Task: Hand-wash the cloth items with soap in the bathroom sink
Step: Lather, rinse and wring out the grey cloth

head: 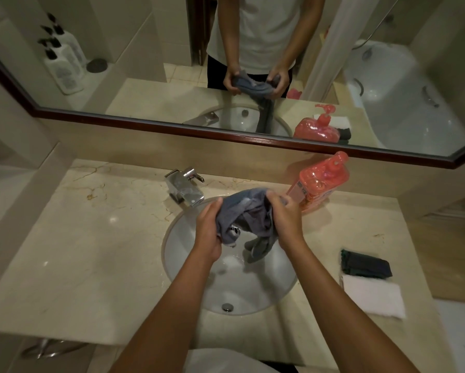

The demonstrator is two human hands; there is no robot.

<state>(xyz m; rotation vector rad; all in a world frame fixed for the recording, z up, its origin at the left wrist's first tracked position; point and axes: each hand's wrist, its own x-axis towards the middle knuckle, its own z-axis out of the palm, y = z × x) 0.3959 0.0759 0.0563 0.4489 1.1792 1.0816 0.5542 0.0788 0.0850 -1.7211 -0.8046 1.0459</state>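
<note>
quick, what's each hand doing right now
Left hand: closed, gripping the grey cloth over the sink.
Right hand: closed, gripping the same cloth's other end.

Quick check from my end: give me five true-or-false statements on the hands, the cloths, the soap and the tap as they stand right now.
1. Both hands grip the grey cloth above the sink. True: the left hand and the right hand each hold one side.
2. The red soap bottle stands left of the tap. False: it is on the counter right of the tap.
3. A dark folded cloth and a white cloth lie on the counter to the right of the sink. True.
4. A stream of water runs from the tap. False: none is visible.
5. The grey cloth lies flat in the sink. False: it is held up, one end hanging down.
</note>
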